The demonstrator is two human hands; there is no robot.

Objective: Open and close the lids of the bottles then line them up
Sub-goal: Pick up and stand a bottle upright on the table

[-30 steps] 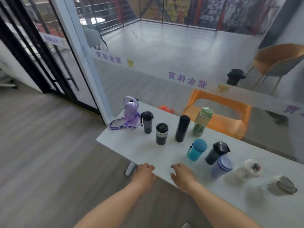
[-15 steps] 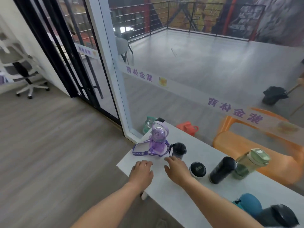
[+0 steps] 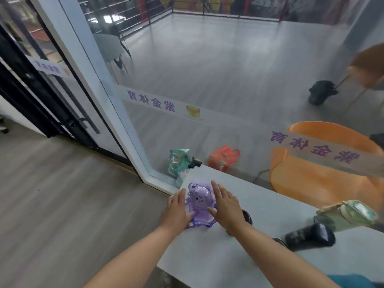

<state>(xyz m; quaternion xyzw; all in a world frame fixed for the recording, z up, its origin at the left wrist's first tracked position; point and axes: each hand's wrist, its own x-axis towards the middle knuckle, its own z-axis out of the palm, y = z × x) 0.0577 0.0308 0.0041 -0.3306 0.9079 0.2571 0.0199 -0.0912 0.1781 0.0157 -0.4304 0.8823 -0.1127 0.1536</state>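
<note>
My arms, head cam: bare skin both sides.
L hand [image 3: 176,213] + R hand [image 3: 226,206] bare, fingers short and thick. L forearm [image 3: 133,254] & R forearm [image 3: 276,254] uncovered right to frame edge, rounded, smooth.

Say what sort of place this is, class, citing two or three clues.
Likely a sports centre: glass wall with purple lettered strip, railed floor and orange chair beyond.

Your purple bottle [image 3: 200,199] has a cat face drawn on its dome, beside a black bottle [image 3: 309,236] and a pale green bottle [image 3: 351,215] on the white table [image 3: 274,213], with an orange chair [image 3: 311,177] behind.
</note>
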